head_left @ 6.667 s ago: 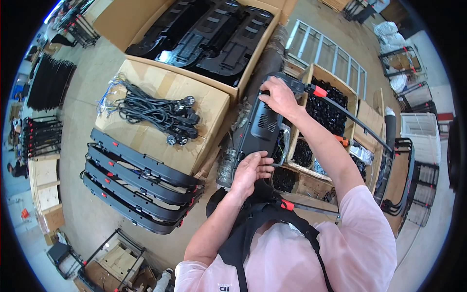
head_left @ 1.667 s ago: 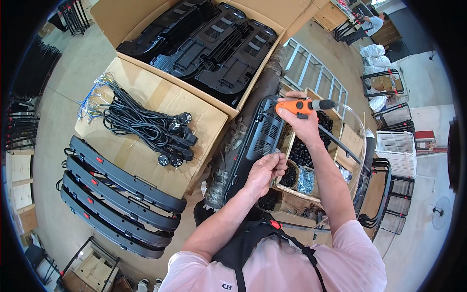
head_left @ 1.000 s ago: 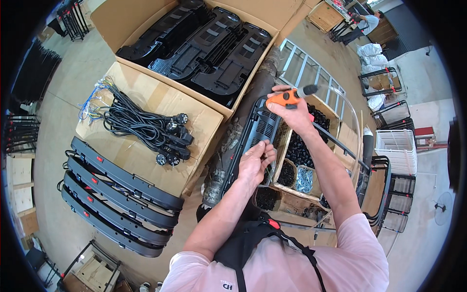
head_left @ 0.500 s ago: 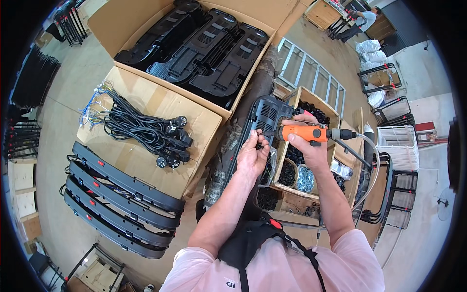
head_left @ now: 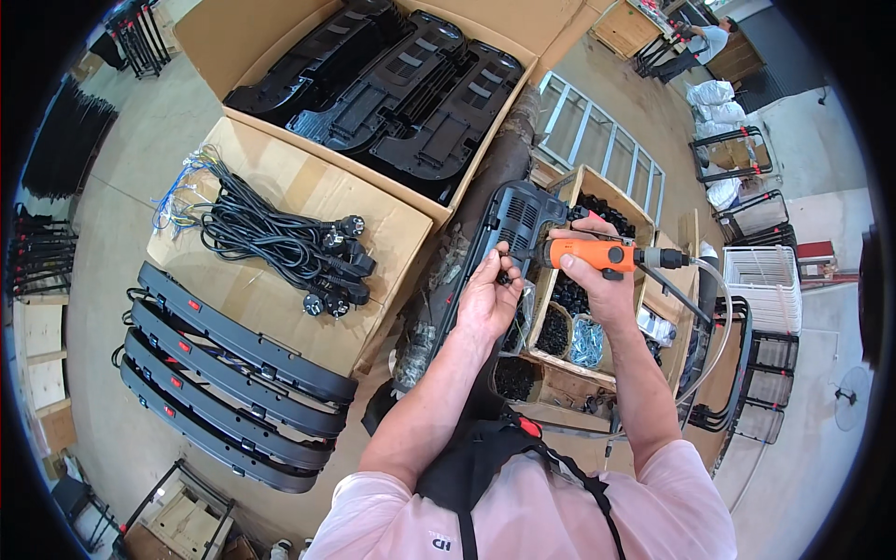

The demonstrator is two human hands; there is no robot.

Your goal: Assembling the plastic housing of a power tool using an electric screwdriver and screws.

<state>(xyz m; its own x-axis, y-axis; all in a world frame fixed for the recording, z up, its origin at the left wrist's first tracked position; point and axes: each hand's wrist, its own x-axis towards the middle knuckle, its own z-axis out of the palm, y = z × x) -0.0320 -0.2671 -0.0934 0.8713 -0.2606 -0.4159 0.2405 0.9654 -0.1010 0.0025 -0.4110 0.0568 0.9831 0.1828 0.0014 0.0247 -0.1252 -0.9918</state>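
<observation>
My right hand (head_left: 600, 285) is wrapped round an orange air screwdriver (head_left: 590, 253), held level with its nose toward my left hand. A pale hose (head_left: 724, 299) runs from its rear end. My left hand (head_left: 492, 297) is closed, fingertips pinched together just by the driver's nose. Small dark screws (head_left: 505, 277) show in the curl of its fingers; what sits at the fingertips is too small to make out. Beneath both hands lies a long black plastic housing (head_left: 515, 211) with vent slots, partly hidden by my hands and arms.
To the right stands a wooden parts box (head_left: 577, 371) of dark and silvery fasteners. On the left, a carton (head_left: 392, 245) carries black power cables (head_left: 271, 233) and curved black strips (head_left: 233, 373). Behind it, an open carton (head_left: 439, 207) holds black plastic shells (head_left: 425, 121). Another person (head_left: 707, 42) is far off.
The orange screwdriver and my right hand have shifted slightly right, away from my left fingertips. The whole view has moved a little. My left hand stays closed.
</observation>
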